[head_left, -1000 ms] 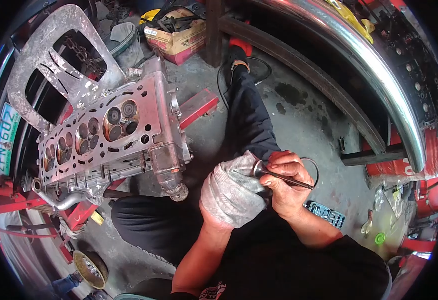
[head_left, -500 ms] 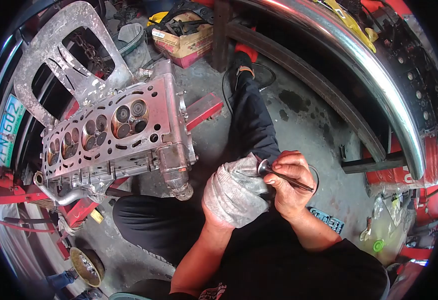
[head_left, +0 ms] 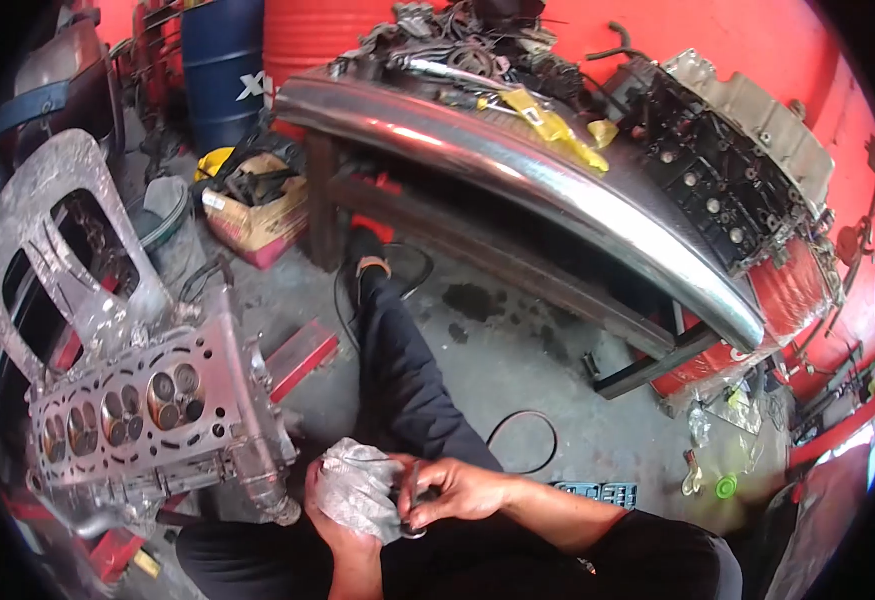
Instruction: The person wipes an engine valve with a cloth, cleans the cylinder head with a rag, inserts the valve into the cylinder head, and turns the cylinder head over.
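Observation:
A crumpled grey rag (head_left: 356, 492) covers most of my left hand (head_left: 320, 500), whose fingers are bent round under the cloth. Close against the rag's right side, my right hand (head_left: 450, 488) pinches an engine valve (head_left: 415, 487) between thumb and fingers. The valve's thin stem points up and its round head (head_left: 414, 532) sits low, below my thumb. Left of both hands, a cylinder head (head_left: 208, 420) rests tilted against a worn plastic chair (head_left: 88, 290), its combustion chambers and valve faces showing.
A workbench with a chrome bumper (head_left: 518, 170) along its front edge spans the upper right. On it lies a black engine block (head_left: 718, 200). A cardboard box of parts (head_left: 258, 215) stands on the floor near a blue drum (head_left: 223, 80). A blue tray (head_left: 598, 494) lies by my right forearm.
My view has tilted up and swung right, bringing in the bench top and drums. The valve has turned from lying sideways with its head at the rag to stem up, head down.

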Available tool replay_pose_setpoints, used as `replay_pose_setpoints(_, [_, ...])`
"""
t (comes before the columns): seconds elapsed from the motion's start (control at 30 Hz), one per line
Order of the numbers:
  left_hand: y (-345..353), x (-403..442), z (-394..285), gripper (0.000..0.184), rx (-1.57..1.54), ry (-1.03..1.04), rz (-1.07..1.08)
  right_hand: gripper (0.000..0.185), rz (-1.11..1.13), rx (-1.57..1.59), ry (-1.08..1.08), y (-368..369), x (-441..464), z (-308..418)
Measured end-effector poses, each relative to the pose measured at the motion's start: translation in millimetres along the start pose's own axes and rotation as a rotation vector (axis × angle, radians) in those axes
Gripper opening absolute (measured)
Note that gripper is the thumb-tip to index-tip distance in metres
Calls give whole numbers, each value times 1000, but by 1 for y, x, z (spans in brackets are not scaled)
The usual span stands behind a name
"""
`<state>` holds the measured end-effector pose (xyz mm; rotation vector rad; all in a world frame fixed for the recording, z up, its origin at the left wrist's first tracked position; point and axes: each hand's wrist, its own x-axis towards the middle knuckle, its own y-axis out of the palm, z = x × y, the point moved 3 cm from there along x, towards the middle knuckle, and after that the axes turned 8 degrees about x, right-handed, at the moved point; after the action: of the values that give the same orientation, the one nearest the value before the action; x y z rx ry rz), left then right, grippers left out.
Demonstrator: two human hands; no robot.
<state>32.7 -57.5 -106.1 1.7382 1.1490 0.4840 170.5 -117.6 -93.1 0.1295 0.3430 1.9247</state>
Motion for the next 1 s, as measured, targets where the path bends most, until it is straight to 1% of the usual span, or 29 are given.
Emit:
replay_pose_setpoints(0.03, [6,-2,3,34,-5,-3,15,14,22,12,98,1,-1,-13])
replay_pose_setpoints(0.07, [13,-6,2,31,447,207,-27,16,20,-17,171,2,-2,-24])
replay_pose_setpoints(0.1, [17,-10,1,34,899,422,-73,17,16,140,177,4,-5,-30])
replay_pose_setpoints(0.13, [12,-6,6,44,974,440,59,17,-41,27,183,-7,-9,-21])
replay_pose_setpoints(0.17, [5,-7,11,48,1010,404,77,17,-95,-81,192,-25,-18,-3])
replay_pose_setpoints(0.2, [5,-11,13,53,1044,362,86,16,-244,1,157,-48,-28,25])
replay_pose_setpoints(0.23, [4,-11,12,61,1192,497,156,13,-351,-58,-1,-69,-34,72])
replay_pose_setpoints(0.27, [5,-13,6,60,1227,474,154,13,-492,-154,-97,-100,-44,116])
replay_pose_setpoints(0.3, [0,-17,2,60,1186,367,143,12,-727,-176,-258,-121,-53,160])
replay_pose_setpoints(0.33, [-7,-21,1,60,1143,260,132,15,-911,-357,-317,-138,-63,207])
replay_pose_setpoints(0.37, [-13,-25,0,60,1142,252,120,20,-1081,-457,-320,-157,-71,244])
replay_pose_setpoints(0.4, [-20,-29,0,57,1174,236,109,24,-1044,-463,-419,-176,-74,279])
replay_pose_setpoints(0.43, [-27,-33,0,54,1206,217,92,28,-1143,-729,-298,-207,-91,310])
replay_pose_setpoints(0.47, [-34,-37,-1,54,1204,207,60,30,-1146,-659,-311,-270,-110,332])
replay_pose_setpoints(0.5, [-38,-40,-2,52,1245,224,111,32,-1243,-873,-236,-295,-122,354])
replay_pose_setpoints(0.53, [-43,-45,-5,49,1294,233,144,35,-1308,-813,-199,-319,-134,366])
replay_pose_setpoints(0.57, [-44,-47,-8,47,1307,196,124,31,-1258,-719,-146,-345,-152,377])
replay_pose_setpoints(0.6, [-45,-51,-14,46,1325,204,163,34,-1394,-777,-20,-352,-159,382])
replay_pose_setpoints(0.63, [-44,-60,-23,45,1367,138,148,34,-1372,-816,9,-380,-161,387])
replay_pose_setpoints(0.67, [-51,-69,-29,43,1388,124,142,33,-1343,-876,18,-407,-173,390])
replay_pose_setpoints(0.73, [-64,-85,-40,43,1422,163,98,32,-1331,-1027,25,-462,-176,401])
replay_pose_setpoints(0.77, [-69,-95,-50,40,1377,144,60,31,-1345,-1116,20,-478,-172,406])
replay_pose_setpoints(0.8, [-77,-109,-64,40,1389,135,-41,31,-1368,-1208,12,-481,-166,408])
replay_pose_setpoints(0.87, [-85,-130,-83,36,1193,124,-24,30,-1443,-1367,-39,-474,-161,412])
replay_pose_setpoints(0.9, [-84,-143,-103,34,1156,85,-71,30,-1480,-1447,-68,-466,-159,415])
replay_pose_setpoints(0.93, [-87,-156,-120,33,1092,115,-124,30,-1516,-1514,-99,-458,-156,416])
replay_pose_setpoints(1.0, [-95,-186,-150,28,911,215,-334,30,-1574,-1623,-154,-432,-148,411])
